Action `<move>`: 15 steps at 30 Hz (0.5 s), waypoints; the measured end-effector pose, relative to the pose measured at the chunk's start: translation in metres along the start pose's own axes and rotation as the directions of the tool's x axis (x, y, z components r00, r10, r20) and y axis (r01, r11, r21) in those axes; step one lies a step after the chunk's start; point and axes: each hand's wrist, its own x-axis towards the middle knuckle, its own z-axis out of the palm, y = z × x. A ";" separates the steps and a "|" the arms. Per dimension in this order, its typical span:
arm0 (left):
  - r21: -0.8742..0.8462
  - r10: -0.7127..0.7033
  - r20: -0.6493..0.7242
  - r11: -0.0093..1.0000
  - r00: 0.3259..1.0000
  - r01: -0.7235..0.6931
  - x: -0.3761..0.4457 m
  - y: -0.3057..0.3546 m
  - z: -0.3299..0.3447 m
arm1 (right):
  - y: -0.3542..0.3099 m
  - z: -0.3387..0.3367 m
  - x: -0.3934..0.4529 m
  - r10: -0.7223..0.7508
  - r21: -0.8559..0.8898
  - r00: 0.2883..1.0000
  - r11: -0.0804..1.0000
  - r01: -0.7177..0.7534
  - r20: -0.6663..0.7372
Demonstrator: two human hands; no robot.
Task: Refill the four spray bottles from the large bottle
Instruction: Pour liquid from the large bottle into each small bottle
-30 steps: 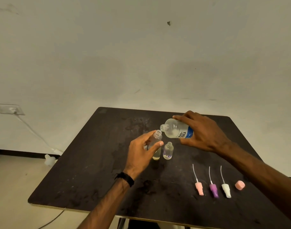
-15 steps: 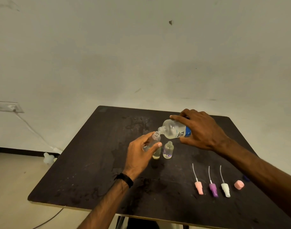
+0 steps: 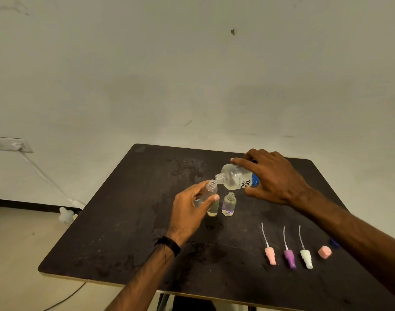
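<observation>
The place looked like a bare, plain room set up for a small bench job rather than a furnished home or shop. A dark, scuffed, square wooden bench stood against an unpainted-looking off-white wall marked with smudges and a small dark chip. A white wall socket plate sat low on the left, with a white cable running down to the pale floor above a black skirting strip.
</observation>
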 end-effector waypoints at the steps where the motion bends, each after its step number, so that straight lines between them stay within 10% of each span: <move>1: 0.001 0.002 0.000 1.000 1.000 -0.002 0.000 0.000 0.000 | 0.000 0.000 0.000 0.001 -0.001 1.000 1.000 -0.001 0.001; 15: 0.007 0.007 -0.006 1.000 1.000 -0.007 0.001 -0.002 0.005 | 0.002 -0.005 0.000 0.001 -0.032 1.000 0.999 0.000 0.012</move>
